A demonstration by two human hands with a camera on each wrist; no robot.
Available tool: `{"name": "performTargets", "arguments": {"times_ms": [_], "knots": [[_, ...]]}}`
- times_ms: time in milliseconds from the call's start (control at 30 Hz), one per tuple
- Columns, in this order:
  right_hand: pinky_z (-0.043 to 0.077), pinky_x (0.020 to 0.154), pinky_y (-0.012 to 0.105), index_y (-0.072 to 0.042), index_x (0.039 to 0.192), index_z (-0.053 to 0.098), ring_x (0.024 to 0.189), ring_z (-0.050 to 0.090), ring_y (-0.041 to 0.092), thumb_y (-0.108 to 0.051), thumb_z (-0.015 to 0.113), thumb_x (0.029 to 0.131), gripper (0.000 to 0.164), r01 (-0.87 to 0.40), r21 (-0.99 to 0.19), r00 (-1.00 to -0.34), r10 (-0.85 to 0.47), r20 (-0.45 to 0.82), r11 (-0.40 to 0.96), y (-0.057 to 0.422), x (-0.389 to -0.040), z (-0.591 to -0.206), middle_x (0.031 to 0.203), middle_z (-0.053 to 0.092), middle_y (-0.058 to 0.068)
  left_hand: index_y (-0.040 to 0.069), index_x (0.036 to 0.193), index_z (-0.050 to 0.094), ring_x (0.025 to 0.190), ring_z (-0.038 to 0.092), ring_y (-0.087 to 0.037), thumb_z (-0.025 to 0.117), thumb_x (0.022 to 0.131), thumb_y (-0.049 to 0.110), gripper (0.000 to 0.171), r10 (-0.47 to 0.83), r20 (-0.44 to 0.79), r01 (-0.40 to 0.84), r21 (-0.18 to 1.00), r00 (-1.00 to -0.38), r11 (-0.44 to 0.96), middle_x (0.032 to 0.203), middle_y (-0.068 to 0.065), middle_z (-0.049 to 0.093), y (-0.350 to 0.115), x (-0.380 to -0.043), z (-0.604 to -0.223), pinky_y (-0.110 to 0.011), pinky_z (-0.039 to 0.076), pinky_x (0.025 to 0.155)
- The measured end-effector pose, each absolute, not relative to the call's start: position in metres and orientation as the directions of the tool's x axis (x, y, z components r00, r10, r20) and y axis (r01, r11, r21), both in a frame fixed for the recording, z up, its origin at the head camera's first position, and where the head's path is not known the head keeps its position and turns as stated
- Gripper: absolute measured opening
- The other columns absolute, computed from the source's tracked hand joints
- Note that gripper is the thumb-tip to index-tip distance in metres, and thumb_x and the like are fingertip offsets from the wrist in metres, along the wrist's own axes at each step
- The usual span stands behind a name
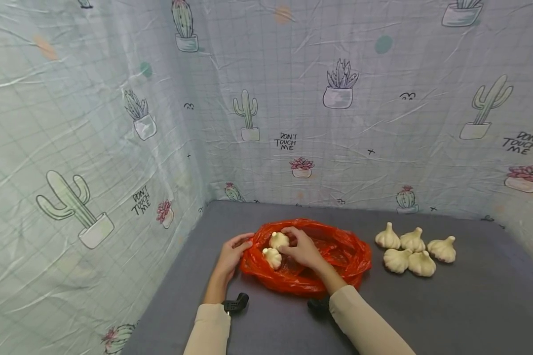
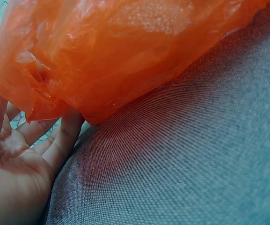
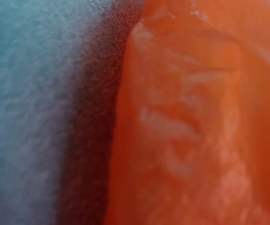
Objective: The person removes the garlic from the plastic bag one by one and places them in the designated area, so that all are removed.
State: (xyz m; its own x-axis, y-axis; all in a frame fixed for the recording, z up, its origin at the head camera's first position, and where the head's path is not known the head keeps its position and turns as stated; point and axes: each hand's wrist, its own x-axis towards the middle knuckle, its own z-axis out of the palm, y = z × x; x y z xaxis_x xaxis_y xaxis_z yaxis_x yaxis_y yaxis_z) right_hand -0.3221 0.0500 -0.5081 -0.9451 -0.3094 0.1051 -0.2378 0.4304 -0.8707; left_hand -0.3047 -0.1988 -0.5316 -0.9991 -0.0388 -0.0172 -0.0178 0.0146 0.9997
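A red plastic bag (image 1: 288, 283) lies spread on the table with its mouth facing up. In its left part are two garlic bulbs, a nearer one (image 1: 272, 258) and a farther one (image 1: 279, 240). My right hand (image 1: 305, 250) reaches over the near rim and grips the farther bulb between thumb and fingers. At the bag's left end, my left hand (image 1: 232, 255) holds the rim, thumb on one side and fingers on the other. The left wrist view shows that hand (image 2: 22, 164) against the orange-looking plastic (image 2: 111, 56). Plastic hides the right hand in the right wrist view.
Several garlic bulbs (image 1: 412, 240) sit in a cluster on the grey table (image 1: 484, 305), right of the bag. A cactus-print sheet (image 1: 360, 162) hangs behind the table and along its left side. Black wrist devices (image 1: 237, 302) show near both cuffs.
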Motion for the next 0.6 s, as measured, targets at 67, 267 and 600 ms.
{"name": "performTargets", "arguments": {"times_ms": [67,267,600], "knots": [[0.057,0.085,0.043,-0.011,0.135,0.061,0.102,0.065,0.027,-0.02,0.08,0.089,0.05,-0.24,-0.869,-0.945,-0.311,0.106,0.433,0.0482,-0.3241,-0.5084,0.126,0.065,0.014,0.008,0.129,0.071,0.105,0.067,-0.014,0.068,0.097,0.015,0.032,-0.038,-0.018,-0.018,1.0,-0.999,0.01,0.128,-0.012,0.069,-0.1988,-0.305,-0.5322,-0.026,0.057,0.084],[0.055,0.078,0.038,-0.016,0.135,0.062,0.095,0.065,0.022,-0.025,0.081,0.088,0.052,-0.218,-0.855,-0.951,-0.298,0.079,0.471,0.0423,-0.3279,-0.5088,0.124,0.068,0.011,0.008,0.13,0.07,0.105,0.067,-0.014,0.067,0.098,0.015,0.033,-0.038,-0.019,-0.019,1.0,-0.999,0.012,0.13,-0.013,0.068,-0.1989,-0.3056,-0.5327,-0.026,0.056,0.084],[0.056,0.076,0.037,-0.013,0.127,0.065,0.095,0.067,0.023,-0.021,0.084,0.084,0.047,-0.21,-0.86,-0.963,-0.252,0.099,0.465,0.0416,-0.3279,-0.5098,0.111,0.072,0.012,0.008,0.129,0.07,0.104,0.067,-0.014,0.067,0.098,0.014,0.032,-0.035,-0.018,-0.018,1.0,-0.999,0.005,0.126,-0.01,0.07,-0.1991,-0.306,-0.5332,-0.025,0.057,0.083]]}}
